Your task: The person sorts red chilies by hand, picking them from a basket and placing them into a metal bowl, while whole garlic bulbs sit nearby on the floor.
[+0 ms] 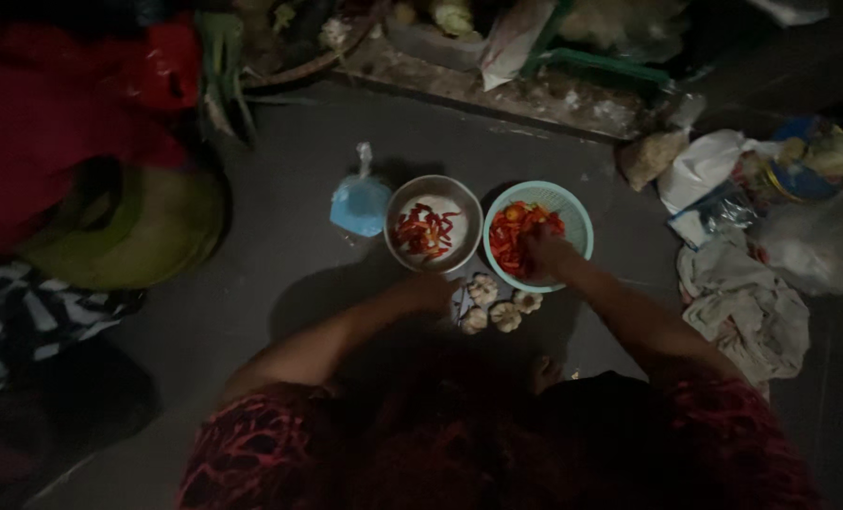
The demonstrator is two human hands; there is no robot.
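Note:
I look down at a dark floor. A metal bowl (pixel 404 203) holds white contents topped with cut red chilli pieces. Right of it stands a teal plastic colander (pixel 574 215) with red chillies inside. My right hand (pixel 546 251) reaches into the colander among the chillies; whether it grips any is hidden. My left hand (pixel 431 291) rests low in front of the metal bowl, close to several garlic bulbs (pixel 504 315) lying on the floor. Its fingers are too dark to read.
A knotted blue plastic bag (pixel 359 202) sits left of the metal bowl. Crumpled cloth (pixel 747 307) and plastic bags (pixel 723 175) lie at the right. A green round object (pixel 147 231) and red fabric are at the left. Vegetables and crates line the far edge.

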